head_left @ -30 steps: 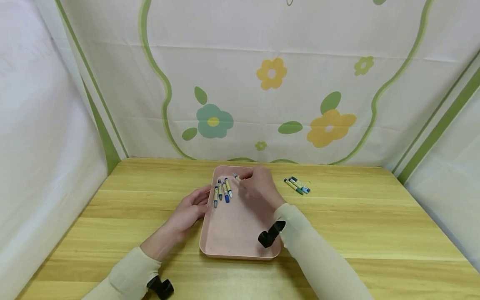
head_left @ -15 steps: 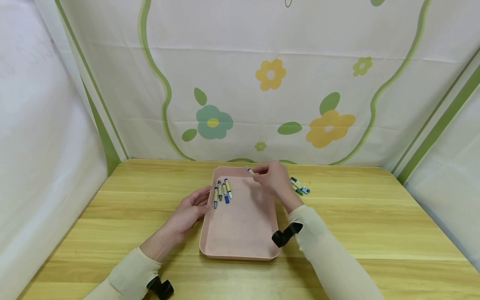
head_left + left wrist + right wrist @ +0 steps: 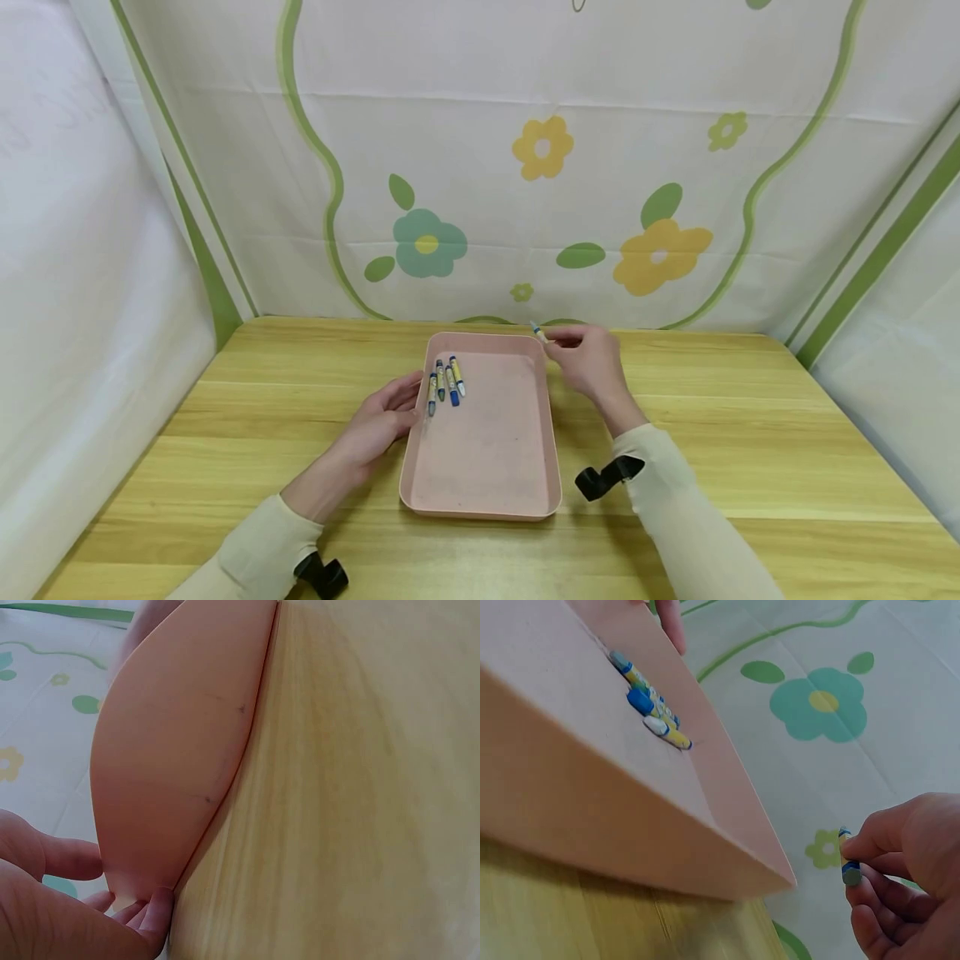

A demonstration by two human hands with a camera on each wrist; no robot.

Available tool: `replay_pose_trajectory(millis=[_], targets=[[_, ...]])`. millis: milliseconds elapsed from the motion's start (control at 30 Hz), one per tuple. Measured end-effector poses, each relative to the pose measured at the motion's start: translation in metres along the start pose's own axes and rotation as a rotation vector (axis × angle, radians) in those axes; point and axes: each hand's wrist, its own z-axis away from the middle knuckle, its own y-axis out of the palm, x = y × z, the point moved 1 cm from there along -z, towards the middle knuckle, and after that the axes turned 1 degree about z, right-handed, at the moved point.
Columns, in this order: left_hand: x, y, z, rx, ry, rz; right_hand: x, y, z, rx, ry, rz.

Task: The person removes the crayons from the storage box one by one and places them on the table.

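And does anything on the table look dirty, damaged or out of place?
Only small things: the pink tray has dark marks on its outer wall, odd on plain pink, and the four crayons inside lie unevenly. I see nothing spilled.

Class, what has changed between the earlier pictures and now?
The right grip moved rightward from over the tray to beside its far right corner, still pinching a crayon, and hides the loose crayons on the table. The left grip against the tray's side, the tray and its four crayons stayed put.
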Motion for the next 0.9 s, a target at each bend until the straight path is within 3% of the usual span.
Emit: replay_pose_trajectory(millis=[533,900], targets=[[-0.002,0.000,0.000,0.004,0.005,0.007,-0.054,-0.031,-0.003,-0.064,0.043,0.092],[0.000,0.000,-0.001,0.002,0.002,0.010,-0.079,-0.044,-0.007,-0.049,0.126,0.078]])
